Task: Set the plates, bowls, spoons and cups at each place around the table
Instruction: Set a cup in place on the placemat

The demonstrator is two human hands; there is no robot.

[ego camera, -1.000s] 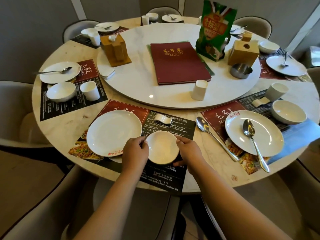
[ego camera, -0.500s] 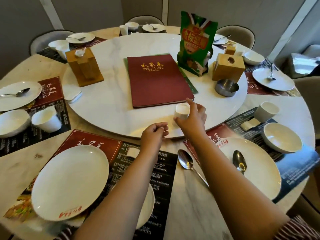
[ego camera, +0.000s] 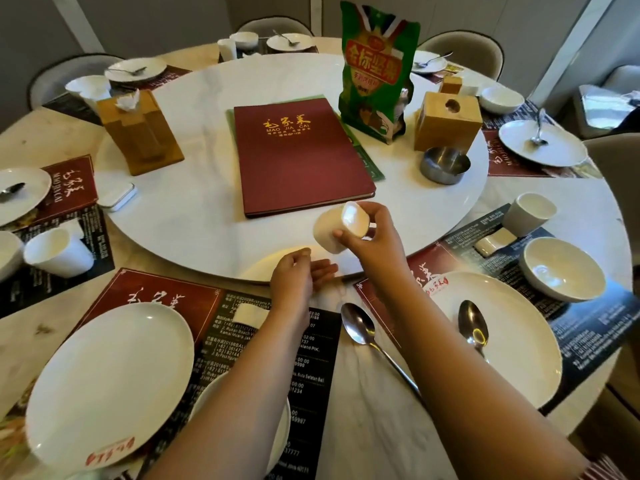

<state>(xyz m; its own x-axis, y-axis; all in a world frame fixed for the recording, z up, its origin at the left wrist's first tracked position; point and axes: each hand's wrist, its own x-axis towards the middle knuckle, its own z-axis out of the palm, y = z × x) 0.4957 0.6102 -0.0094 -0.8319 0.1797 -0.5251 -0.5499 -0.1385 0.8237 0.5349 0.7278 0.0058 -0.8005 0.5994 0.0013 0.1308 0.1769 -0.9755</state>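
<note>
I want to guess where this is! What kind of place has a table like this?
Probably a Chinese restaurant: a round table with a turning tray, a red menu, and printed placemats at each seat.

The cup (ego camera: 341,226) held near the centre is plain white. At twelve o'clock lies a dark red menu (ego camera: 300,154) with gold lettering, and beyond it at one o'clock a bright green packet (ego camera: 376,69) bearing a gold-and-red label. The turntable (ego camera: 194,209) is white marble with faint grey veins; the worktop (ego camera: 45,140) around it is beige marble. At seven o'clock a white plate (ego camera: 110,382) with a red mark sits on a placemat (ego camera: 166,296), red and black with white print. The spoon (ego camera: 360,329) at five o'clock is shiny silver.
</note>
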